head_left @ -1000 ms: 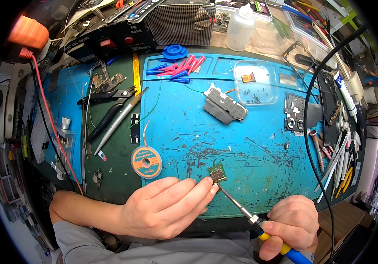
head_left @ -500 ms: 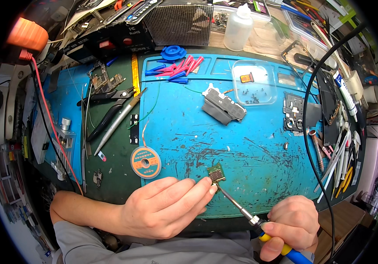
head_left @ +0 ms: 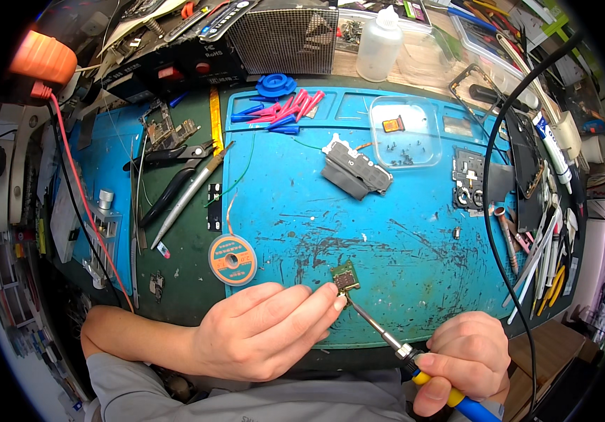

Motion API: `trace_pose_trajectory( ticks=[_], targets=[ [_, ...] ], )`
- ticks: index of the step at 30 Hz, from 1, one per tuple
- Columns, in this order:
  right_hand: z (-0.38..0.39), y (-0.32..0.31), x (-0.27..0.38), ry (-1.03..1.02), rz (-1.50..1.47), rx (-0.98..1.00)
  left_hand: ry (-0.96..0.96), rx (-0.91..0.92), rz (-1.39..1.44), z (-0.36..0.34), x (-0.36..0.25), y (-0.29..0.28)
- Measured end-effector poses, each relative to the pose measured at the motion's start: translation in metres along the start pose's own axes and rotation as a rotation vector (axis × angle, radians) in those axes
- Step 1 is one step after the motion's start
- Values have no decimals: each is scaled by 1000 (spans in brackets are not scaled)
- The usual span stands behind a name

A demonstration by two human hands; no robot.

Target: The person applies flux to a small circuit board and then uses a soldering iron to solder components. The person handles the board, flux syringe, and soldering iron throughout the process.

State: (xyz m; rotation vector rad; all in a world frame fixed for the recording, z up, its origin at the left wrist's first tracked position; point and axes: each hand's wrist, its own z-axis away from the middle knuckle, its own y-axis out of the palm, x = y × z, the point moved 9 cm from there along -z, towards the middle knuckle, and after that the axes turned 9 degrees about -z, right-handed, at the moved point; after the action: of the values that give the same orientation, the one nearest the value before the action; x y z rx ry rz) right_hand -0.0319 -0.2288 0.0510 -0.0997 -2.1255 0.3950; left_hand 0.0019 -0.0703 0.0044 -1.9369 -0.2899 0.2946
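Pinching the lower edge of a small green circuit board [head_left: 345, 274] with the left grip [head_left: 267, 334], over the lower part of a blue mat [head_left: 415, 239]. Leaving unclear any contact between board and mat. Clasping with the right grip [head_left: 465, 359], in a tight curl, the yellow-and-blue handle of a soldering iron [head_left: 380, 326]. Pointing the metal tip at the board's near edge, right beside the left grip, with any touch being too small to tell. Having an orange-labelled spool [head_left: 232, 244] just beyond the left grip, at the mat's edge. Working above scratches and dark scuffs, on a dark green surface [head_left: 186, 261]. Seeing farther up the mat a dark grey moulded part [head_left: 360, 169], a clear tray [head_left: 420, 128] containing tiny screws, and a heap of pink and blue cones [head_left: 290, 109]. Having black-handled pliers [head_left: 166, 193] off to the left and slim tools [head_left: 546, 253] crowding the right, beyond a hanging black cable [head_left: 486, 197]. Facing a translucent bottle [head_left: 378, 50] and a mesh-fronted box [head_left: 288, 42] at the back.
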Motion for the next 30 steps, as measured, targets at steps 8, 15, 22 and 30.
trace_pose_trajectory(
  ticks=[8,15,22,30],
  targets=[
    [0,-1,0,0,-4,-3,1,3,-3,0,0,0],
    [0,-1,0,6,-2,-4,-3,3,-6,0,0,0],
    [-1,-3,-2,6,-10,-19,-3,7,-7,-2,0,0],
    [25,-11,-4,43,137,-255,-8,-42,15,-1,-1,-2]
  ],
)
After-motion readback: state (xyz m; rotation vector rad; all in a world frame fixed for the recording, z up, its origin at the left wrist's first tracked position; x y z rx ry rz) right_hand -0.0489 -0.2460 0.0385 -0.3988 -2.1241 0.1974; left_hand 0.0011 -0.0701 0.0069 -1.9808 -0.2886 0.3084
